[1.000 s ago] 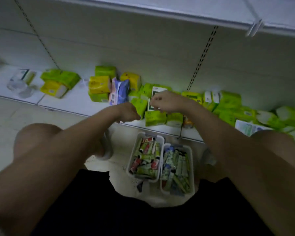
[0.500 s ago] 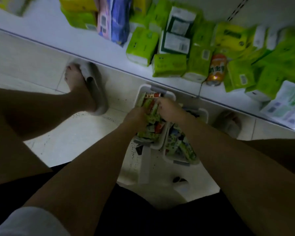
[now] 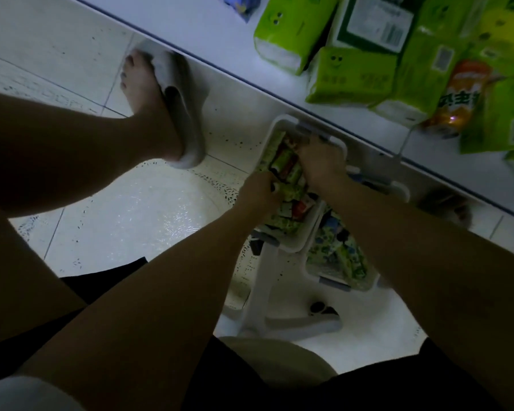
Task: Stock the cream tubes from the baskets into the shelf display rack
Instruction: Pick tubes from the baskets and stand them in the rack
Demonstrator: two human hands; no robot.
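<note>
Cream tubes in the basket lie gripped under left hand and right hand.

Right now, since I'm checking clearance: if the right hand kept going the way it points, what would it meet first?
Probably the far rim of the left basket, since the right hand sits among the cream tubes; depth unclear.

Shop — stocked shelf, tissue packs

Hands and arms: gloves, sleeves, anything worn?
Left hand and right hand are bare: no gloves, and no rings or watch visible in the dim light. Both forearms are uncovered; a pale sleeve edge shows at the left upper arm.
</note>
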